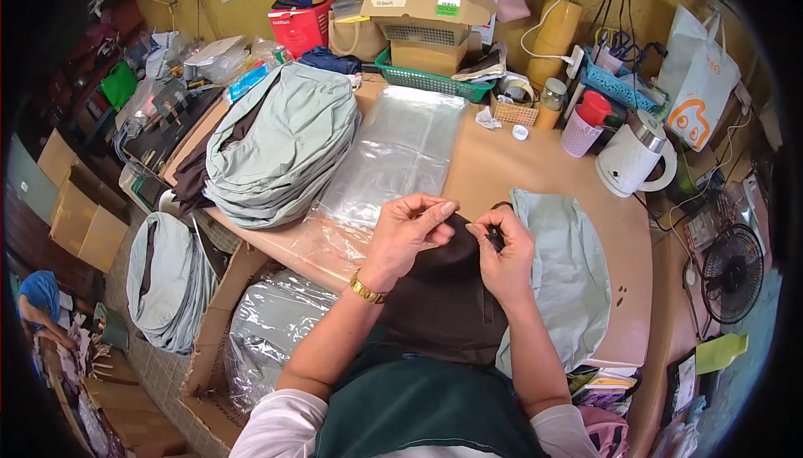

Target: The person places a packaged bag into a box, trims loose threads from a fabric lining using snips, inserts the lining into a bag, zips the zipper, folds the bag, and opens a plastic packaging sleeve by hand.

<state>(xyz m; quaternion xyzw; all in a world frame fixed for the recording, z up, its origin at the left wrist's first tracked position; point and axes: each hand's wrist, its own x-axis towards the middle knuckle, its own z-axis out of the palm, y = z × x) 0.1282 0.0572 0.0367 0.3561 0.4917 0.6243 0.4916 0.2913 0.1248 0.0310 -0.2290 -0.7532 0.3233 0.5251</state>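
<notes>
My curled right grip (508, 259) has brown cloth (443, 303), best held steady; my left grip (407, 230) pinches, on what I can't tell.

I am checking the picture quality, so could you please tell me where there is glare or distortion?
Head view: glare streaks the clear plastic sheets on the table, and the plastic wrapping in the carton. Head view: wide-angle distortion bends the table's right edge; black fills the corners.
</notes>
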